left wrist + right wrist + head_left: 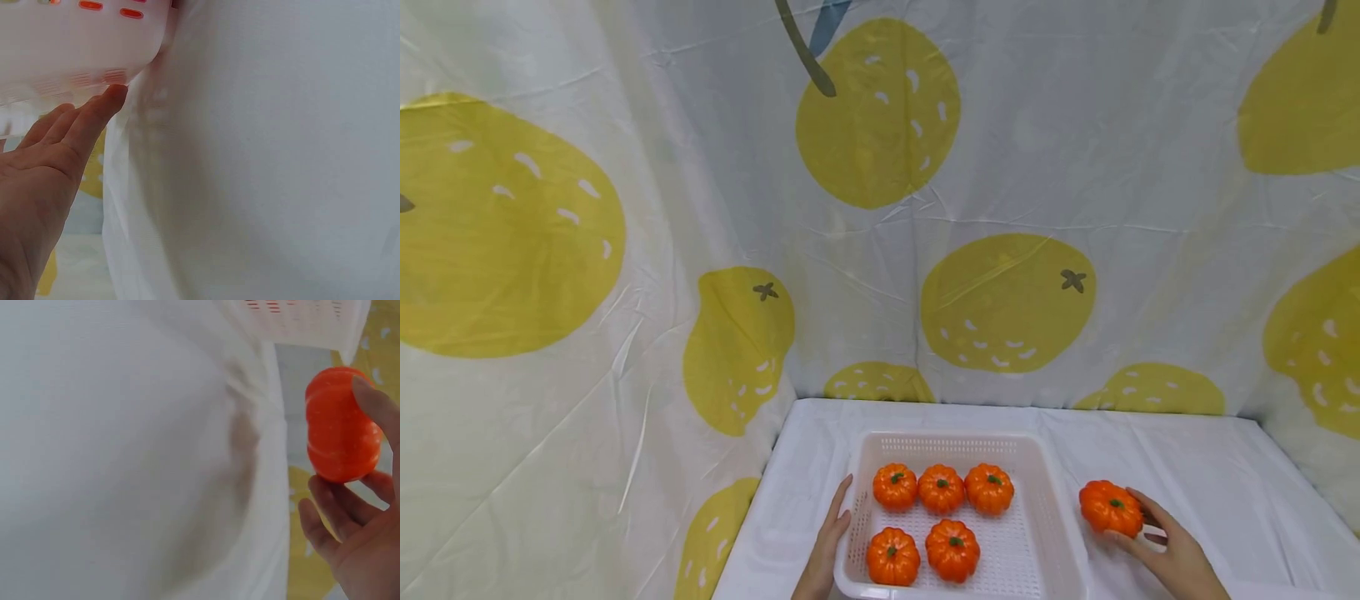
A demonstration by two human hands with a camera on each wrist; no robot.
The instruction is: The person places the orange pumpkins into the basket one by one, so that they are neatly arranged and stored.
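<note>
An orange toy pumpkin (1111, 508) with a green stem is held by my right hand (1172, 554), to the right of the basket. In the right wrist view the thumb lies on one side of the pumpkin (340, 425) and fingertips touch the other. Several more pumpkins (942, 489) sit in the white plastic basket (1060, 508), three in a back row and two in front. My left hand (827, 546) rests against the basket's left side; in the left wrist view its straight fingers (94, 122) touch the perforated wall.
A white cloth (1210, 467) covers the table beneath the basket. Behind and to the left hangs a curtain (865, 292) printed with yellow fruit. The basket's front edge is near the bottom of the head view.
</note>
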